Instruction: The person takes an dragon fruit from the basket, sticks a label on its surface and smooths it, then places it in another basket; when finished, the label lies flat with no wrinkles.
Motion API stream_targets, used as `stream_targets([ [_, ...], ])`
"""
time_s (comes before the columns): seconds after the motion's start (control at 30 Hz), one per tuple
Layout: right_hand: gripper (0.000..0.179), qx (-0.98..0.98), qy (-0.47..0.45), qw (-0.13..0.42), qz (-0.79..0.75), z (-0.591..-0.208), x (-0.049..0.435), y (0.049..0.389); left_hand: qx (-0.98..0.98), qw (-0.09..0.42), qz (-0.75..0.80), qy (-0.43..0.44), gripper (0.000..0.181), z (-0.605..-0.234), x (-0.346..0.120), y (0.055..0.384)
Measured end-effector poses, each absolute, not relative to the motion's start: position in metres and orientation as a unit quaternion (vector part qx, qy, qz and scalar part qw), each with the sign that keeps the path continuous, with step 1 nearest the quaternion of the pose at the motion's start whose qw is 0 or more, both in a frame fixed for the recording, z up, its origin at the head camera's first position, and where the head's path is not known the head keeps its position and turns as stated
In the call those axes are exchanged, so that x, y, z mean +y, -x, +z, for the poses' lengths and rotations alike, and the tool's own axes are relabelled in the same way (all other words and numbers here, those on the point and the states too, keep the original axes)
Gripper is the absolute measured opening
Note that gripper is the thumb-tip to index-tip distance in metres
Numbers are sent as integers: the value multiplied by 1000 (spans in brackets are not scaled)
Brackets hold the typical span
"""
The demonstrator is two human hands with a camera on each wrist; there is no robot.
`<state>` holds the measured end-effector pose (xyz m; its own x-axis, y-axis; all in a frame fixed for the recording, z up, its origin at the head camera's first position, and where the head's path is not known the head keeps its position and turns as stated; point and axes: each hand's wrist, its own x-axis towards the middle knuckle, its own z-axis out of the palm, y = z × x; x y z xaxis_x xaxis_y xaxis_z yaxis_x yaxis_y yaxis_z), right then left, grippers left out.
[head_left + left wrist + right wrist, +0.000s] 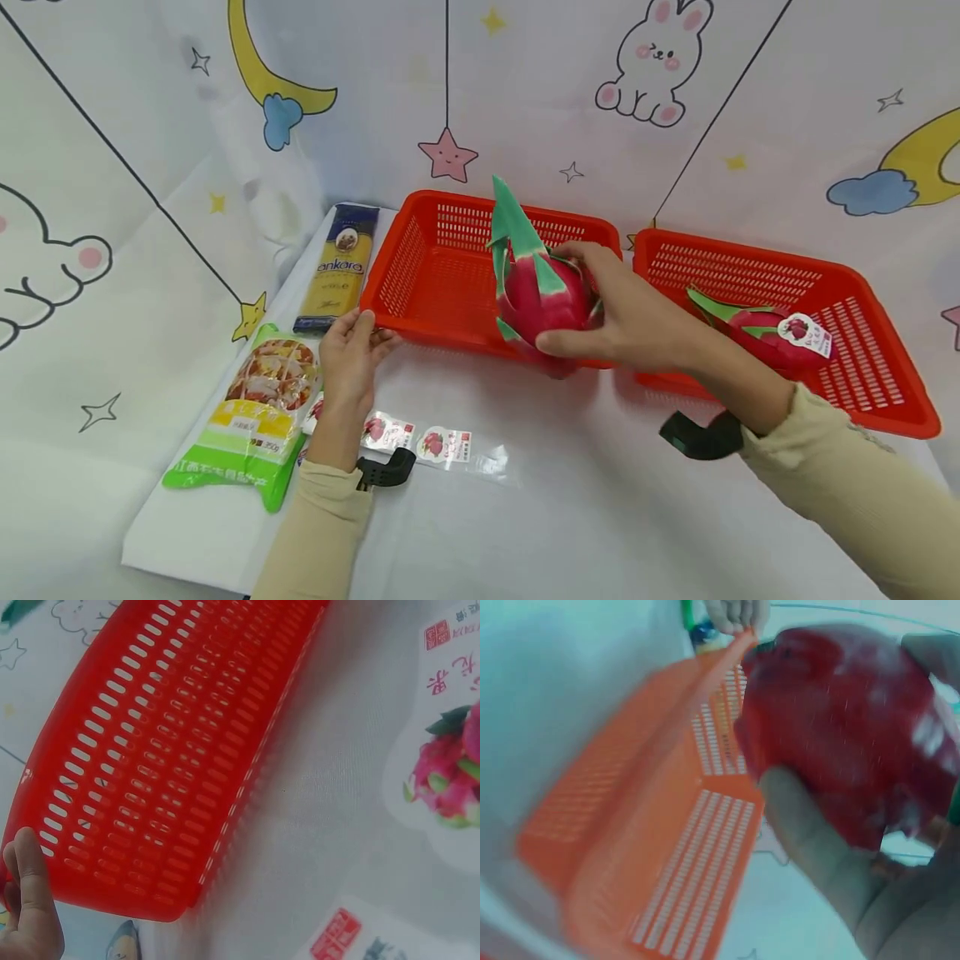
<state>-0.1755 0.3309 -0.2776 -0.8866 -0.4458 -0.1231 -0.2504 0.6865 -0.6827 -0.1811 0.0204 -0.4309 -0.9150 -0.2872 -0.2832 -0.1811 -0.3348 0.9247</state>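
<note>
My right hand (611, 312) grips a pink dragon fruit (543, 300) with green leaf tips, held above the left red plastic basket (457, 333). In the right wrist view the dragon fruit (840, 727) fills the palm, with the thumb across its near side. At the basket's front left corner, my left hand (352, 354) pinches the rim between thumb and fingers. The left wrist view shows that hand (30, 907) on the corner of the slotted basket wall (142, 757). Inside, the basket's floor and slotted walls are visible.
A second red basket (885, 333) stands to the right, holding a labelled dragon fruit (765, 337). On the left lie an ankara pasta pack (341, 267) and a green-and-yellow food bag (251, 408). A strip of dragon fruit stickers (442, 446) lies in front.
</note>
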Motion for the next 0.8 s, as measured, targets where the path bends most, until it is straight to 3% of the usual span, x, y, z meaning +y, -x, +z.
stream_targets([
  [0.2,102,882,228,207,-356,-299,368,124,-582,38,-785,-207,38,-431,19,180],
  [0.47,101,876,200,307,-314,-347,392,75,-574,43,-794,-198,35,-428,23,186],
  [0.8,99,886,239,314,-243,-390,397,55,-579,49,-785,-214,31,-428,22,187],
])
